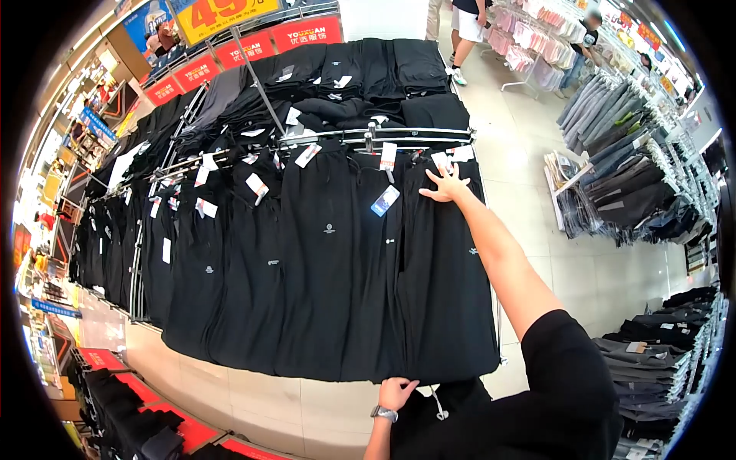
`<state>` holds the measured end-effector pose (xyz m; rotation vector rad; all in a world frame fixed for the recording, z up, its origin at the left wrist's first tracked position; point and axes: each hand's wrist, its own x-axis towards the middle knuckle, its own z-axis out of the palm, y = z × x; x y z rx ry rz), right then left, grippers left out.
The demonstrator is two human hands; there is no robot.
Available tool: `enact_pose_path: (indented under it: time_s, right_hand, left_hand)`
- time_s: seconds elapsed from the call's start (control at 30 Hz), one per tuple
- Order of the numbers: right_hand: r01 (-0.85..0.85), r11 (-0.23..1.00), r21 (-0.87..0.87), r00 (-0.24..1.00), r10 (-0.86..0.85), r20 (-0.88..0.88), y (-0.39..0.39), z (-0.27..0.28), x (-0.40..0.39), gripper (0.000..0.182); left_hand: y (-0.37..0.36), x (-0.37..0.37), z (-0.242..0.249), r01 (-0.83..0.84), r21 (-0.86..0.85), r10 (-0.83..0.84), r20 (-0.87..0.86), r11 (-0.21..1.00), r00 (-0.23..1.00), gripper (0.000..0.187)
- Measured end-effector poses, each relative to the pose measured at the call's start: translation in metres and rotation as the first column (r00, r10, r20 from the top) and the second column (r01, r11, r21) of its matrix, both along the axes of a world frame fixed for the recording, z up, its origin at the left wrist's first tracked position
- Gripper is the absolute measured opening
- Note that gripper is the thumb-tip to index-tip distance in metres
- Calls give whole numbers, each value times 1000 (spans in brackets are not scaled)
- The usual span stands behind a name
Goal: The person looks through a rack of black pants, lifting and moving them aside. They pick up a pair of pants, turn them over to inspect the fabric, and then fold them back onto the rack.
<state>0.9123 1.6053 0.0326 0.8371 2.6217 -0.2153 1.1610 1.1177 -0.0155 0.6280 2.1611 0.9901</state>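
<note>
Black trousers (441, 284) hang at the right end of the rack's front row, with a small white logo on them. My right hand (446, 184) lies on their upper part near the waistband, fingers spread, beside a white tag (442, 160). Down at the bottom hem, my left hand (396, 392), with a watch (385, 413) on its wrist, has its fingers closed on the edge of the cloth. Next to these hangs another black pair (376, 284) with a blue-and-white tag (385, 201).
A metal rail (399, 138) runs above the hanging row. Folded black garments (341, 69) are stacked behind it, below red signs (307, 34). Racks of grey and dark clothes (629, 176) stand to the right across the tiled floor (521, 169). Other people (465, 31) are at the back.
</note>
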Motion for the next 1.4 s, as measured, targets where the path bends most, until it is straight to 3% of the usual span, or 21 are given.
enact_pose_path:
  time_s: [0.07, 0.17, 0.33, 0.4, 0.53, 0.67, 0.77, 0.93, 0.97, 1.03, 1.1, 1.13, 1.2, 1.33, 1.4]
  right_hand:
    - [2, 1000, 8, 994, -1, -108, -16, 8, 16, 82]
    - [-37, 991, 130, 904, 89, -417, -60, 10, 60, 72]
    - [-37, 995, -93, 661, -46, -749, -183, 11, 196, 66]
    - [-58, 991, -122, 750, -37, -660, -236, 10, 258, 64]
    - [-51, 978, -203, 785, -86, -613, -306, 5, 342, 63]
    - [-265, 955, -131, 814, 149, -561, -344, 11, 372, 62]
    - [-260, 960, -100, 802, 157, -576, -344, 2, 373, 63]
    - [-251, 967, -35, 802, 188, -567, -342, -5, 361, 66]
    - [-241, 970, -14, 804, 192, -562, -343, -7, 359, 66]
    - [-206, 979, -1, 812, 171, -559, -346, -10, 355, 64]
    - [-174, 985, 17, 816, 154, -558, -348, -11, 351, 61]
    - [-162, 986, 34, 821, 153, -551, -350, -12, 349, 60]
    - [-132, 989, 60, 825, 143, -547, -354, -14, 345, 58]
    - [-17, 994, 108, 843, 72, -533, -364, -22, 334, 56]
    - [75, 991, 109, 846, -6, -534, -376, -25, 320, 54]
  left_hand:
    - [-1, -1, 0, 29, -2, -29, -22, 1000, 999, 32]
    - [-5, -5, 0, 109, 0, -109, -23, 994, 994, 35]
    - [-20, -8, -1, 205, 4, -205, 22, 979, 978, 32]
    - [-25, -13, 13, 173, 39, -175, 59, 984, 983, 28]
    - [-43, -12, 12, 19, 97, -26, 73, 995, 997, 31]
    - [-61, -8, 15, -110, 91, 99, 118, 990, 988, 39]
    - [-75, 4, 22, -172, 36, 168, 91, 984, 982, 41]
    - [-142, 31, -19, -293, -32, 294, 51, 956, 954, 50]
    - [-167, 38, -47, -335, -10, 334, 120, 942, 935, 50]
    - [-210, 58, -82, -442, -121, 458, 239, 889, 856, 50]
    - [-262, 86, -139, -591, -141, 607, 187, 794, 772, 41]
    - [-276, 94, -140, -589, -140, 606, 191, 796, 773, 41]
    - [-300, 93, -138, -781, -326, 837, 61, 532, 544, 37]
    - [-345, 61, -156, -785, -288, 836, 166, 549, 524, 37]
    - [-375, 32, -171, -734, -253, 774, 130, 630, 619, 36]
